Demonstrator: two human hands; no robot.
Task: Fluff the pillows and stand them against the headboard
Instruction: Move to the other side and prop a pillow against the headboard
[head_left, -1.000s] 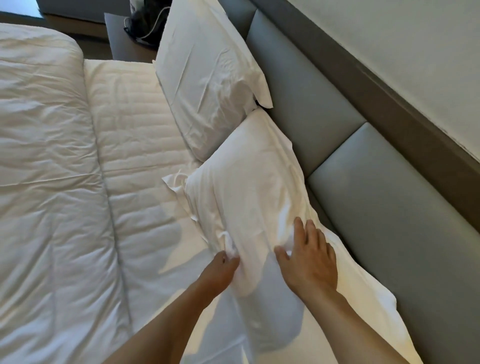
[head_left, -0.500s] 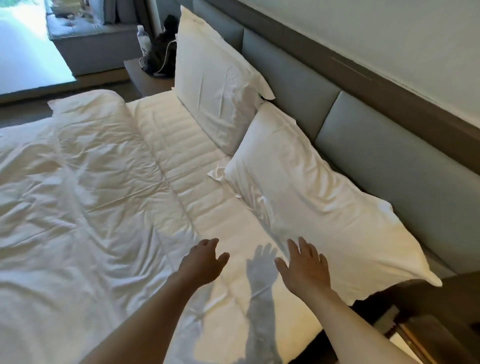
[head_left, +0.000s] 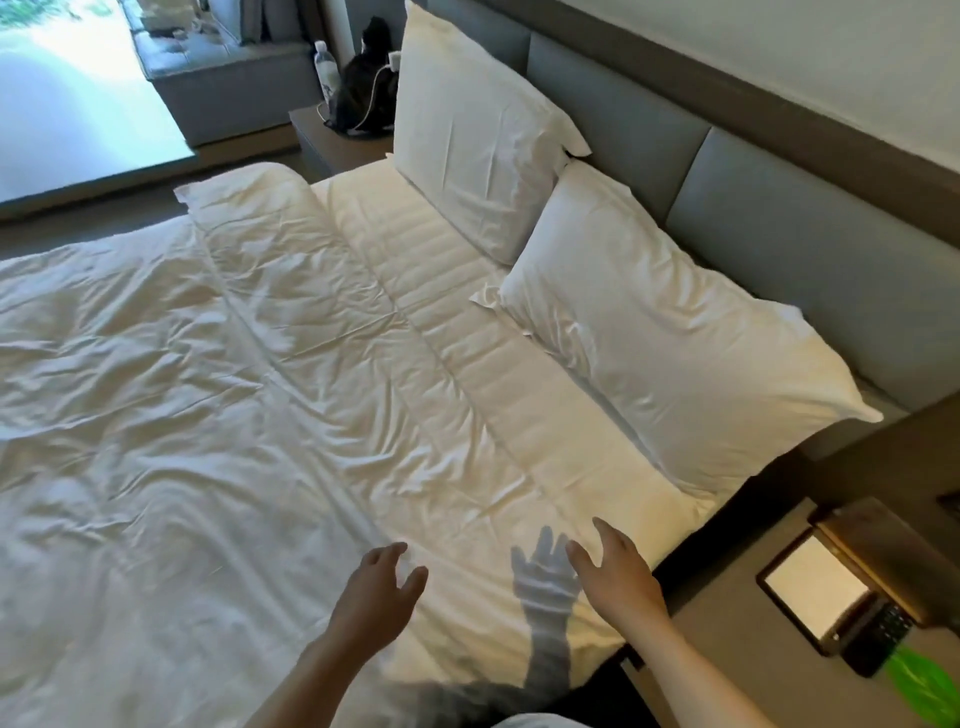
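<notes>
Two white pillows lean against the grey padded headboard (head_left: 779, 223). The far pillow (head_left: 472, 140) stands nearly upright. The near pillow (head_left: 670, 343) leans back at a slant, its lower edge on the mattress. My left hand (head_left: 376, 597) hovers open over the sheet near the bed's front edge, holding nothing. My right hand (head_left: 618, 571) is open too, fingers spread, just above the bed's near corner. Both hands are well short of the near pillow and touch neither pillow.
A rumpled white duvet (head_left: 156, 415) covers the left of the bed. A bedside table (head_left: 810, 597) at right carries a tablet-like screen (head_left: 815, 592) and a remote. The far nightstand (head_left: 337, 140) holds a dark bag and a water bottle. A grey bench sits by the bright window.
My hands let go of the near pillow and drew back toward the bed's edge. The view pulled back and up, so both pillows and the bedside table show.
</notes>
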